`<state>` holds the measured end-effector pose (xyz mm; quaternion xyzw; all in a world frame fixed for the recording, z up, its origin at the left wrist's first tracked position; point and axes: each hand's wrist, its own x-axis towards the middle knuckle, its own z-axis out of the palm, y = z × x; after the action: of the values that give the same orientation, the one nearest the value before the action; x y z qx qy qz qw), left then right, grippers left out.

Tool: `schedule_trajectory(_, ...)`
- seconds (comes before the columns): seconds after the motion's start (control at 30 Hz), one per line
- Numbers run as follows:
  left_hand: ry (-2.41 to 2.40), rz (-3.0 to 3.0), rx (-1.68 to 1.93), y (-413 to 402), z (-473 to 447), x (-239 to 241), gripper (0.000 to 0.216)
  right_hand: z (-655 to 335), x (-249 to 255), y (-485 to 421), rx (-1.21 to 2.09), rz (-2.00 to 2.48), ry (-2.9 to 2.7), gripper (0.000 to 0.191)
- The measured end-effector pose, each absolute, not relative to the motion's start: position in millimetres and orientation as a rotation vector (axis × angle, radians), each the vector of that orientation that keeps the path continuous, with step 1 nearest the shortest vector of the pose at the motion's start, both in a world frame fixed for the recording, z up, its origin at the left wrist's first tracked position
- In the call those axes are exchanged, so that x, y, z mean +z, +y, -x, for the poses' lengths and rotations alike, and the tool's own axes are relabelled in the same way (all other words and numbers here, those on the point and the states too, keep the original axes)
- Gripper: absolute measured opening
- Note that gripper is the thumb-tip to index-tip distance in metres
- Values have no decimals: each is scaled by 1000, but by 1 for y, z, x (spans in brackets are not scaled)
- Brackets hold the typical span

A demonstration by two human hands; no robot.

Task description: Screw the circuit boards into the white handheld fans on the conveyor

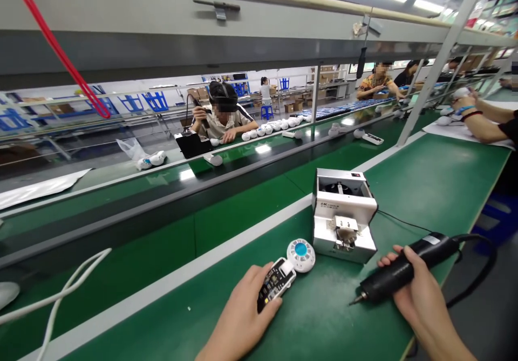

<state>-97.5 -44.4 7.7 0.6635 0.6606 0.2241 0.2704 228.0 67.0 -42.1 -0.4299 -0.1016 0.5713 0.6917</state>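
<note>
My left hand (pixel 243 310) rests on the green bench and grips a small white device (pixel 283 274) with an exposed circuit board and a round white head with a blue centre. My right hand (pixel 416 291) is wrapped round a black electric screwdriver (pixel 404 269), its tip pointing left and down just above the mat. The screwdriver's black cable (pixel 481 253) loops off to the right. A silver screw feeder box (pixel 343 215) stands just beyond both hands.
A green conveyor belt (pixel 202 177) runs past the bench with white parts on it. Other people sit working across the line and at far right. White cables (pixel 60 291) lie at left. A red hose (pixel 56 45) hangs at top left.
</note>
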Motion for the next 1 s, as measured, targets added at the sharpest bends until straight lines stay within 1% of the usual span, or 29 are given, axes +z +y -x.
schedule_trajectory(0.23, 1602, -1973, 236, -59, 91, 46, 51, -230, -40, 65, 1266, 975, -242, 26)
schedule_trajectory(0.43, 1581, -2090, 60, -54, 70, 42, 57, -227, -39, 67, 1276, 970, -254, 27)
schedule_trajectory(0.6, 1509, -2260, 133, -39, 60, 33, 59, -231, -23, 62, 1273, 951, -294, 27)
schedule_trajectory(0.83, 1351, -2449, 170, 5, 36, 31, 57, -238, 36, 36, 925, 953, -803, 27)
schedule_trajectory(1.0, 1360, -2424, 234, 20, 31, 16, 57, -235, 45, 37, 890, 1012, -963, 29)
